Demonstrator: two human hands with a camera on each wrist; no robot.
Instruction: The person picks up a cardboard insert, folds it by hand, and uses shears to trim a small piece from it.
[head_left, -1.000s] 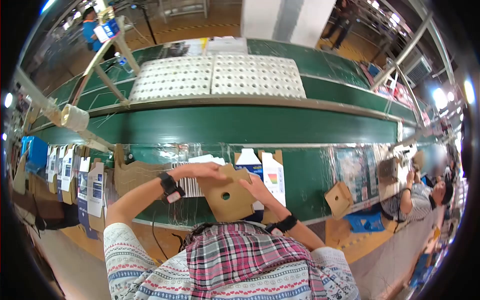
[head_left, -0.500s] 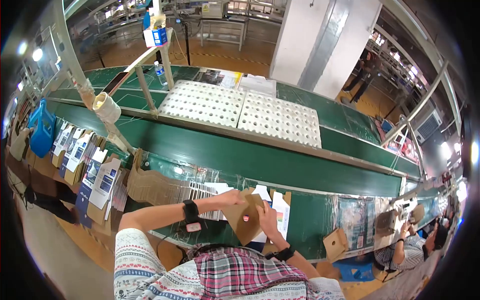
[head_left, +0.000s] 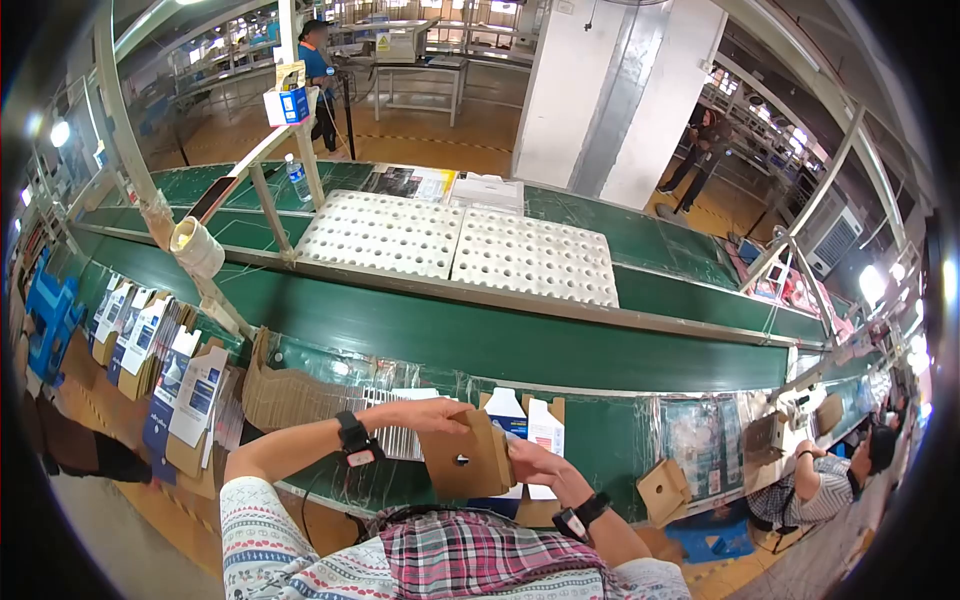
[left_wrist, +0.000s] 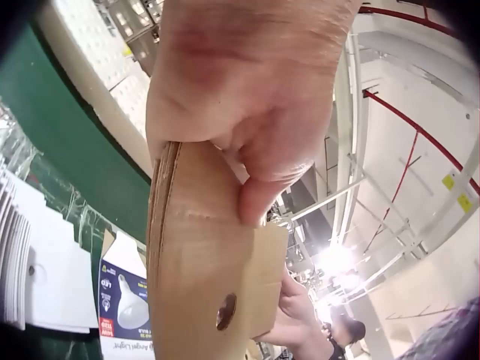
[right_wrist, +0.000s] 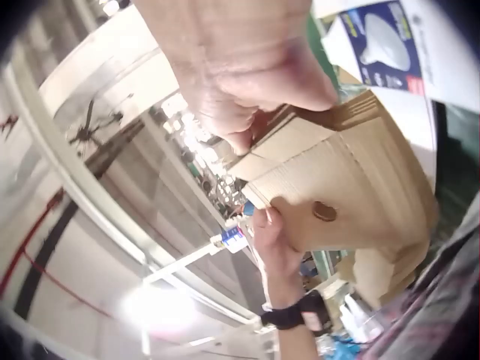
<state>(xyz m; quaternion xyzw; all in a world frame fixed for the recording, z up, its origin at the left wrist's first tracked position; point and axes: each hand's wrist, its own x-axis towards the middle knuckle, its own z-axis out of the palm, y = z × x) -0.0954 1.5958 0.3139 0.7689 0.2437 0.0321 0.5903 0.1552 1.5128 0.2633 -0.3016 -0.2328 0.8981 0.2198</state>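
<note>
A brown cardboard insert with a round hole is held up in front of the plaid apron. My left hand pinches its upper left edge; in the left wrist view the thumb lies on the cardboard's face and several layers show along the edge. On the other side my right hand grips the right edge, by a folded flap. The right wrist view shows the insert with creased flaps under the right fingers. Behind it stand white-and-blue light bulb cartons, partly hidden by the insert.
A row of brown cardboard pieces lies left of the hands, with flattened printed cartons farther left. Another holed insert sits at the right. Beyond the green conveyor belt lie white foam trays. A person sits far right.
The insert has turned and its right side now shows a folded edge. My right hand has shifted from its top face to the right edge. The head view has tilted up.
</note>
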